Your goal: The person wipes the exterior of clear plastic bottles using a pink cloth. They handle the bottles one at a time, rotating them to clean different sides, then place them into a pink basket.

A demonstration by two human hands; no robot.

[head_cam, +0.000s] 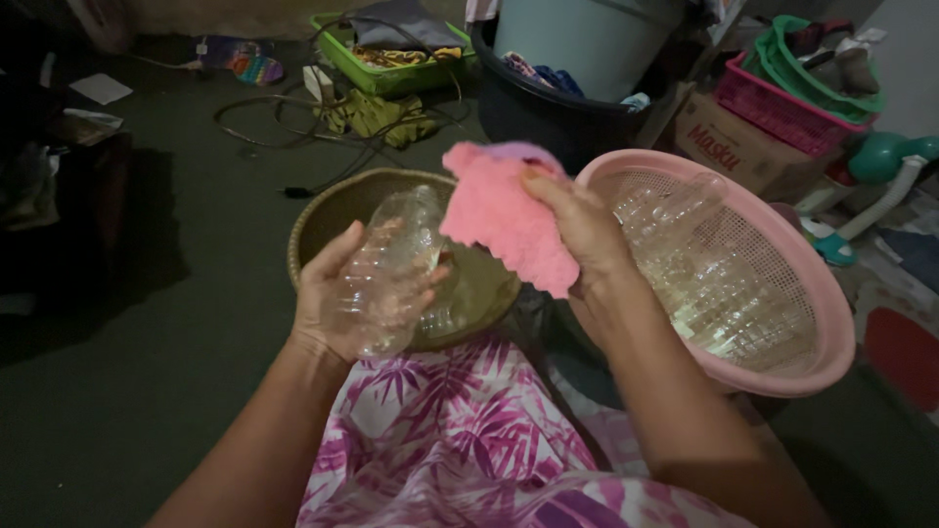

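The left hand (pixel 337 293) grasps a clear plastic bottle (pixel 391 269) over the woven basket (pixel 323 210), long axis tilted up and away. The right hand (pixel 582 230) pinches a pink cloth (pixel 504 220) just right of the bottle, touching its upper end. A pink basket (pixel 831 323) of bottles sits farther right.

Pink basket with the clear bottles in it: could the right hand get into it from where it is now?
Probably yes. The right hand is beside the pink basket, whose top is open, with nothing between them. But it is gripping a pink cloth, so it isn't free to pick up the bottles inside.
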